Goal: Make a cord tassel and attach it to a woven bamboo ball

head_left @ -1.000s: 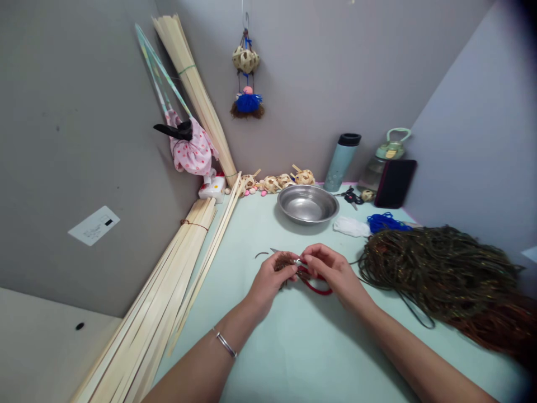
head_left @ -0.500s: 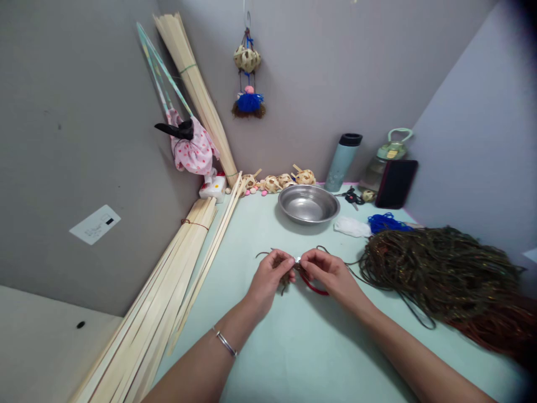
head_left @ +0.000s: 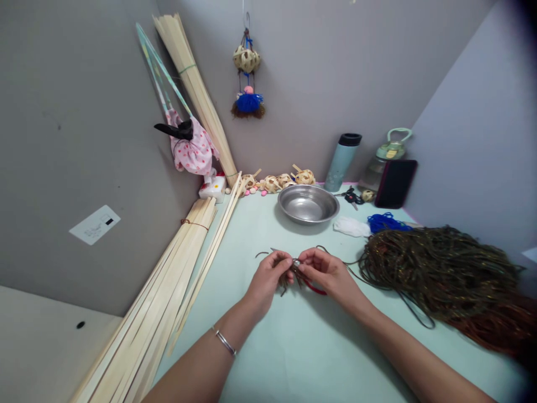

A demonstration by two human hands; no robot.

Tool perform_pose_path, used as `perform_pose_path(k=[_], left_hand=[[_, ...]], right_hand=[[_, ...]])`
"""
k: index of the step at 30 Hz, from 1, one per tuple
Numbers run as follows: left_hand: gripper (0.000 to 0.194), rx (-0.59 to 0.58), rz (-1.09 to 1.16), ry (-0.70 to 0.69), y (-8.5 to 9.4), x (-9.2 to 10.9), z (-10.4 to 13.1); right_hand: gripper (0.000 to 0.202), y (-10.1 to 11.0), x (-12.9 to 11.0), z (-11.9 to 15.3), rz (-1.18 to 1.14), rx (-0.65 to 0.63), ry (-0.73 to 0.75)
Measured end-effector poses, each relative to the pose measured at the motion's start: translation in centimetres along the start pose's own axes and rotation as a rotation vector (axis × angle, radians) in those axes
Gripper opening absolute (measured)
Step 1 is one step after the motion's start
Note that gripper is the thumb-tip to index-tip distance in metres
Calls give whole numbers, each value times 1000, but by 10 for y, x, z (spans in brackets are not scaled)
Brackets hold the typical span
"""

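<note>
A: Quick one: where do we mark the short, frayed tuft of brown cord [head_left: 284,286]?
B: Between the hands, over the pale mint-green tabletop [head_left: 293,358]. We see the left hand [head_left: 268,277] pinching it, thumb against fingers.
A: And the right hand [head_left: 330,273]?
B: Thumb and fingertips drawn narrow, at the tuft's right side, near a tiny shiny spot. We can't tell what's between them, or if they're closed on it.
A: Key relation?
B: We'd say the move turns on that gap: the fingertips nearly meet, the tuft lies just left of the right hand, and the left is nearer. Loose ends point toward the wearer; we can't read the full long axis, fingers cover it.
A: Around it?
B: Scissors with a red looped handle [head_left: 315,287] beneath the hands, partly hidden; big dark brown cord heap [head_left: 440,274] well off right.
</note>
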State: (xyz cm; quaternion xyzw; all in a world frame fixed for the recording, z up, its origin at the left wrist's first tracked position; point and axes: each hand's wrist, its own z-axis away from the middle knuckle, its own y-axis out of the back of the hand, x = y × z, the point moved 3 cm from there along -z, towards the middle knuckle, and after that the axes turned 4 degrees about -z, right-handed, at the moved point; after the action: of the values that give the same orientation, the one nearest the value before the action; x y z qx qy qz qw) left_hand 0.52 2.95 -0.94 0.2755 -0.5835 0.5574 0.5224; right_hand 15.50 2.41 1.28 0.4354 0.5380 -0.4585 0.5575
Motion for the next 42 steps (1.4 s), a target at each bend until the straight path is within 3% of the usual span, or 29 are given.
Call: perform_pose_path(k=[5,12,19,25,30,42], left_hand=[[25,7,42,-29,0,3,0],[24,-32,-194,-49,-4,-3,0],[25,5,-39,-40,-2,0,1],[23,-27,-192,-43,-4,-4,1],[22,-60,-264,-21,-6,-5,1],[21,-21,-190,-29,-5,-1,1]], right_hand=[[34,-4,-3,2,53,-93,-30],[36,1,-1,0,61,-67,-12],[39,-6,1,1,107,-159,-29],[39,3,-2,1,167,-33,16],[45,2,0,2,162,-92,10],[28,5,7,-4,67,-74,-8]])
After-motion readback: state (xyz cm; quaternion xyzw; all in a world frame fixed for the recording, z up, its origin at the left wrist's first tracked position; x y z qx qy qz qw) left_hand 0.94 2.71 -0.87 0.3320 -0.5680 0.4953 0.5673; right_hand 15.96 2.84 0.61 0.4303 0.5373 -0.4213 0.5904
